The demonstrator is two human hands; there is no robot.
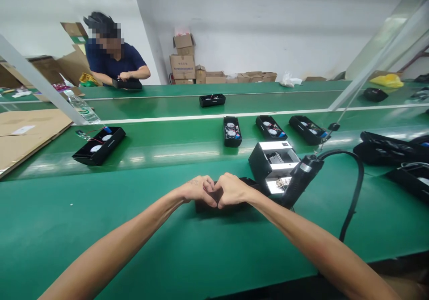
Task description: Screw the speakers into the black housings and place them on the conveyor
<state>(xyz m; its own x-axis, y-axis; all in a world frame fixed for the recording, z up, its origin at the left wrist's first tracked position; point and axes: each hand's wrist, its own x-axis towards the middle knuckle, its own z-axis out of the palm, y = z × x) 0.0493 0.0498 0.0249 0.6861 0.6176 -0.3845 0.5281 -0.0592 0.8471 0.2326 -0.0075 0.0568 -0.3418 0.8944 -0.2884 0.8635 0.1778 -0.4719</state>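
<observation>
My left hand (201, 189) and my right hand (233, 190) meet at the near side of a black housing (202, 206) on the green bench. Their fingers are curled inward, with the thumbs almost touching over it. Both hands appear closed on the housing's front edge, and they cover much of it. Its open top and contents cannot be made out. Just right of it stands a black-and-white screw feeder (275, 166). A black electric screwdriver (301, 179) hangs in front of the feeder, near my right forearm.
Similar black housings (232, 131) with round pale discs and wires lie along the green conveyor (174, 135). Another housing (99, 146) is at left, near a plastic bottle (81, 106) and flat cardboard (27, 130). A co-worker (115, 61) handles a black part across the line.
</observation>
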